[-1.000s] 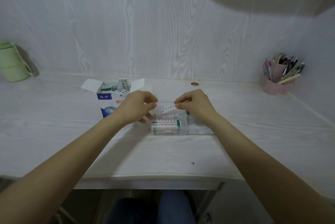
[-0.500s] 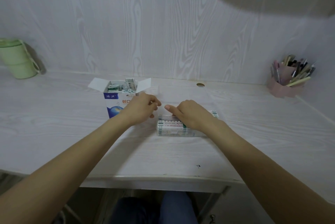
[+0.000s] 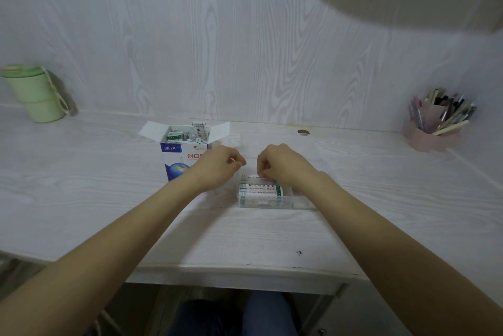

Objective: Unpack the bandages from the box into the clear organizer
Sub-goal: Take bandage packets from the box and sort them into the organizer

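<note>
The right hand (image 3: 283, 164) has lifted and curled above the organizer (image 3: 268, 194) of bandages (image 3: 260, 189); the left hand (image 3: 217, 164) is curled too, both holding nothing visible; at 10 o'clock the box (image 3: 185, 156) is still part-full.

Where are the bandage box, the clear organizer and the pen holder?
bandage box (image 3: 174, 157), head view, blue printed front.
clear organizer (image 3: 300, 202), head view, bare right end.
pen holder (image 3: 427, 138), head view, pink front wall.

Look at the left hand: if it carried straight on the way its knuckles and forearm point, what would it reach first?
Probably nothing near. The left hand points up and right, past the box beside it and short of the right hand. Bare desk follows, then the wall; depth is unclear.
</note>
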Demonstrator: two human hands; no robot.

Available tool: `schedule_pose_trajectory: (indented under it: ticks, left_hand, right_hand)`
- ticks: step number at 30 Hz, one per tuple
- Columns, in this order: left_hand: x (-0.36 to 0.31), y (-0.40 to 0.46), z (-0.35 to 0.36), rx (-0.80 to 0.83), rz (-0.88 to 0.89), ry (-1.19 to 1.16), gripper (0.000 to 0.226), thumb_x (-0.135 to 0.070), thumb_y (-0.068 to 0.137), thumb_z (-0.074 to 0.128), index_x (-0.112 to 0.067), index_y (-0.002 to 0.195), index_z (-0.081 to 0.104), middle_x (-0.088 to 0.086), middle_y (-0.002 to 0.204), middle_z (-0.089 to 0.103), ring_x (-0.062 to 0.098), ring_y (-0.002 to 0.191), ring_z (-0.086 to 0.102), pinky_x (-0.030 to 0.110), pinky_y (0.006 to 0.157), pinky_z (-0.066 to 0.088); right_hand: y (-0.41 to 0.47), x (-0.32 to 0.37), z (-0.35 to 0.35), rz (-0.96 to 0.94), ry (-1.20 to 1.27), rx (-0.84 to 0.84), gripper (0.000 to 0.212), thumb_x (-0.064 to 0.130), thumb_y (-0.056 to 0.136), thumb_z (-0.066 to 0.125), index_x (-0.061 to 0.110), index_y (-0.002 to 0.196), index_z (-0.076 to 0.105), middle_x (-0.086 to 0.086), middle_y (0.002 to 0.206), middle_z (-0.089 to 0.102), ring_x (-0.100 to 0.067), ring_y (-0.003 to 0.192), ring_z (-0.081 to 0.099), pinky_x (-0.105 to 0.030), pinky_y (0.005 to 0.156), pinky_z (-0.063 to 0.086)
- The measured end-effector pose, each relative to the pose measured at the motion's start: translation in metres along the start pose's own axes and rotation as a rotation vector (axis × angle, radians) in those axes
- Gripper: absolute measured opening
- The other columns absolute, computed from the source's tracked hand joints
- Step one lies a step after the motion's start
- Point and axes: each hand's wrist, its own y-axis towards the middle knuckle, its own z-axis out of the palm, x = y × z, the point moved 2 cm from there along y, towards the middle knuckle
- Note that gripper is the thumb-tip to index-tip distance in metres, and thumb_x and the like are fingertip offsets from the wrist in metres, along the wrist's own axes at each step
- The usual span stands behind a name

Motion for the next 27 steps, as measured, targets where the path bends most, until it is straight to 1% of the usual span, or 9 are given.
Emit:
schedule_pose_trajectory:
  ticks: [5,8,10,13,17,22,24,25,27]
  left_hand:
    - [0.0,0.0,-0.001,0.003,0.003,-0.012,0.022,-0.017,0.097,0.047,-0.016,0.111,0.065,0.007,0.108,0.066,0.019,0.095,0.064,0.028,0.08,0.049]
    - [-0.001,0.001,-0.001,0.01,0.006,-0.015,0.023,-0.017,0.097,0.047,-0.015,0.111,0.064,0.007,0.109,0.066,0.019,0.095,0.063,0.029,0.08,0.049]
    - [-0.001,0.001,-0.001,0.013,0.005,-0.017,0.022,-0.017,0.097,0.047,-0.015,0.111,0.064,0.007,0.109,0.065,0.02,0.096,0.062,0.029,0.08,0.049]
    - [-0.001,0.0,-0.001,0.018,0.001,-0.019,0.021,-0.016,0.097,0.047,-0.016,0.11,0.064,0.007,0.108,0.064,0.021,0.097,0.062,0.029,0.078,0.049]
    - [-0.002,0.0,0.0,0.013,0.003,-0.018,0.02,-0.016,0.096,0.049,-0.016,0.109,0.064,0.008,0.106,0.065,0.019,0.095,0.061,0.026,0.075,0.046]
    - [-0.003,-0.001,-0.001,0.022,0.017,-0.017,0.02,-0.016,0.096,0.048,-0.016,0.11,0.064,0.008,0.107,0.064,0.016,0.091,0.06,0.024,0.074,0.045]
    - [-0.005,-0.004,-0.003,0.013,0.041,-0.026,0.02,-0.016,0.096,0.049,-0.015,0.109,0.064,0.007,0.107,0.065,0.015,0.089,0.062,0.022,0.068,0.045]
    - [-0.007,-0.007,-0.006,0.0,0.058,-0.03,0.019,-0.016,0.096,0.049,-0.015,0.108,0.065,0.006,0.107,0.065,0.015,0.087,0.062,0.02,0.065,0.044]
    - [-0.01,-0.012,-0.014,-0.05,0.096,-0.038,0.017,-0.016,0.096,0.05,-0.017,0.104,0.065,0.003,0.106,0.065,0.013,0.084,0.065,0.017,0.064,0.044]
  right_hand:
    - [0.005,0.004,-0.001,-0.017,-0.024,0.03,0.021,0.0,0.081,0.054,0.012,0.083,0.071,-0.002,0.08,0.066,-0.025,0.08,0.066,-0.036,0.071,0.056]
    - [0.003,-0.003,-0.006,0.063,-0.017,-0.023,0.016,0.01,0.089,0.053,0.011,0.092,0.068,-0.006,0.092,0.066,-0.026,0.084,0.064,-0.034,0.07,0.053]
    - [0.002,-0.008,-0.009,0.141,-0.067,-0.038,0.014,0.012,0.091,0.05,0.009,0.094,0.063,-0.008,0.093,0.065,-0.026,0.083,0.062,-0.03,0.063,0.046]
    - [0.0,-0.008,-0.009,0.215,-0.113,-0.026,0.01,0.01,0.089,0.048,0.01,0.08,0.052,-0.006,0.084,0.058,-0.025,0.074,0.055,-0.025,0.055,0.034]
    - [0.0,0.0,-0.006,0.255,-0.116,0.026,0.023,0.012,0.089,0.047,0.013,0.068,0.042,-0.002,0.069,0.048,-0.024,0.07,0.051,-0.024,0.052,0.03]
    - [-0.002,-0.001,-0.006,0.26,-0.091,0.021,0.021,0.017,0.091,0.049,0.014,0.071,0.045,-0.002,0.068,0.051,-0.025,0.072,0.053,-0.024,0.052,0.031]
    - [-0.005,0.0,-0.007,0.259,-0.09,0.02,0.021,0.018,0.091,0.05,0.014,0.072,0.046,-0.004,0.074,0.054,-0.025,0.073,0.056,-0.023,0.053,0.033]
    - [-0.006,0.0,-0.008,0.256,-0.087,0.017,0.017,0.019,0.092,0.05,0.013,0.076,0.05,-0.005,0.078,0.056,-0.025,0.075,0.057,-0.024,0.055,0.034]
    - [-0.008,0.004,-0.013,0.243,-0.077,-0.002,0.013,0.021,0.092,0.051,0.009,0.091,0.058,-0.005,0.087,0.061,-0.025,0.077,0.061,-0.026,0.06,0.04]
